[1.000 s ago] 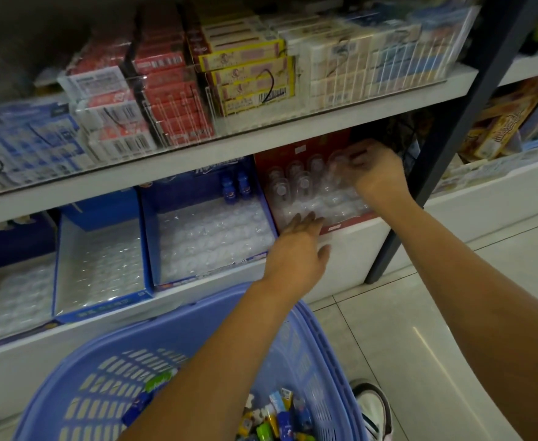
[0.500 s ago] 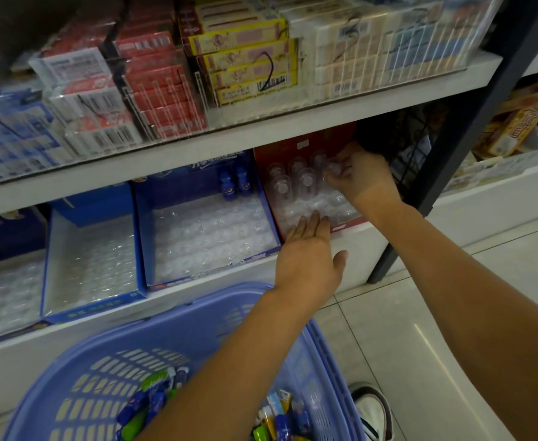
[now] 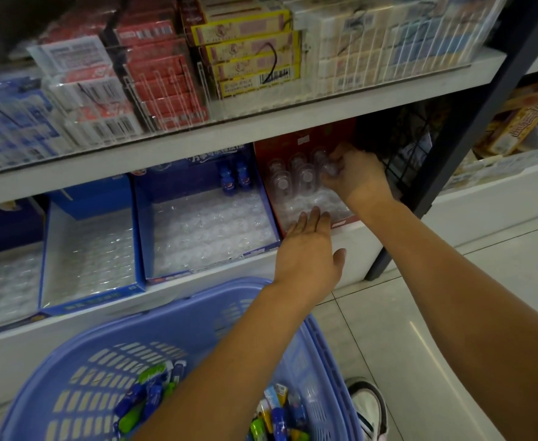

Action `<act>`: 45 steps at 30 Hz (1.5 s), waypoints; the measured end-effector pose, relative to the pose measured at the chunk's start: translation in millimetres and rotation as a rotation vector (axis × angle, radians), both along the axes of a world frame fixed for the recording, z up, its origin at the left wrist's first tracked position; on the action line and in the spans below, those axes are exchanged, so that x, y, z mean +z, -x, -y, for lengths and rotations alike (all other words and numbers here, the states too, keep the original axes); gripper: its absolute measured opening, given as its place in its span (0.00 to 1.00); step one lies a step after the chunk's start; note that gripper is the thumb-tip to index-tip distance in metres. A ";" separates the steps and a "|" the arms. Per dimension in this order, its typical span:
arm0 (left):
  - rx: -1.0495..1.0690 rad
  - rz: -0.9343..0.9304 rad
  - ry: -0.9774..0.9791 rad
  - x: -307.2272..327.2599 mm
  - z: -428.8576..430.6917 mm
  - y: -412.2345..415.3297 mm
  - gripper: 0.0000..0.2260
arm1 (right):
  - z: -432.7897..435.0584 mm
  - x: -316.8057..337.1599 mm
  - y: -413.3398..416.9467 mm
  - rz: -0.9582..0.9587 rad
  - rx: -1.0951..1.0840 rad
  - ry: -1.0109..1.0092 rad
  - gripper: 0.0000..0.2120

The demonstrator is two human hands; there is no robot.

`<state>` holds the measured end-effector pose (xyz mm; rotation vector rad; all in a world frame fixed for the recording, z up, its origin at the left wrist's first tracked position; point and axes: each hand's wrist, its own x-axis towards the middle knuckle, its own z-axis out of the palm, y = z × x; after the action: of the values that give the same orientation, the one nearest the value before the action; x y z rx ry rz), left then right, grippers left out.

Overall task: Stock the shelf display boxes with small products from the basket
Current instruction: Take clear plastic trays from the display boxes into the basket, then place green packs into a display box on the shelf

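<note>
Basket (image 3: 70, 377): near left, below the shelf; holds small colourful products (image 3: 153, 396).
Blue box (image 3: 178, 173): lower shelf, just left of the red box; clear tray inside, two blue bottles (image 3: 234, 178) at its far right.
Left hand (image 3: 309, 249): released, fingers straight, tips at the red box's near edge.
Red box (image 3: 305, 138): lower shelf, right end; clear cupped tray inside.
Right hand (image 3: 353, 176): fingers curled over the tray's far right cups; cannot tell whether it grasps a product.

Hidden and cropped parts
Right hand (image 3: 355, 176) fingertips hidden, so its grip is unclear; basket (image 3: 197, 316) cut off by bottom edge.
</note>
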<state>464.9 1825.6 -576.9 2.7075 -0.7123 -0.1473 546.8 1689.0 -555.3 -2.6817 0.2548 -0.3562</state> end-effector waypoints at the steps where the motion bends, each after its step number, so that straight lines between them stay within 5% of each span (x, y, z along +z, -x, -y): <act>1: -0.005 -0.015 -0.006 2.3 -1.1 -0.7 0.29 | -0.7 0.1 0.9 -0.011 -0.006 -0.026 0.17; 6: 0.033 0.016 0.339 26.3 -23.6 15.8 0.19 | -8.8 17.7 25.8 0.020 0.008 -0.089 0.21; 9: 0.071 0.071 0.471 23.7 -63.4 38.3 0.11 | -42.8 40.6 57.2 0.067 0.115 -0.075 0.12; 13: 0.165 -0.174 0.279 -24.6 -138.5 65.9 0.16 | -115.2 46.6 107.8 -0.482 0.455 -0.134 0.16; 16: 0.222 -0.422 -0.001 -79.5 -194.3 88.7 0.12 | -155.4 10.1 130.7 -0.819 0.602 0.014 0.19; 19: 0.136 -0.640 -0.214 -130.0 -230.4 113.6 0.09 | -173.6 -49.4 143.4 -1.017 0.567 0.056 0.20; 22: 0.082 -0.766 -0.193 -164.7 -247.4 133.1 0.17 | -180.7 -101.7 154.7 -1.120 0.528 0.098 0.24; 26: -0.025 -0.716 -0.225 -183.9 -256.4 142.7 0.23 | -185.4 -150.8 171.8 -1.256 0.490 0.114 0.26; 31: 0.076 -0.682 -0.114 -187.6 -259.7 136.3 0.13 | -197.4 -191.5 191.2 -1.273 0.453 0.188 0.19; 35: 0.036 -0.493 -0.310 -190.0 -246.7 133.2 0.10 | -202.8 -199.6 192.3 -1.177 0.448 0.228 0.05; 40: -0.070 -0.376 -0.408 -209.7 -235.4 127.4 0.18 | -194.1 -194.8 188.9 -1.343 0.408 0.243 0.11; 45: -0.114 -0.364 -0.361 -227.2 -235.3 127.5 0.20 | -191.1 -188.4 187.7 -1.310 0.389 0.182 0.15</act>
<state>337.3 2060.9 -804.2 2.8466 -0.7863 -0.8464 359.0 1880.1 -743.7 -2.6086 0.0433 1.5673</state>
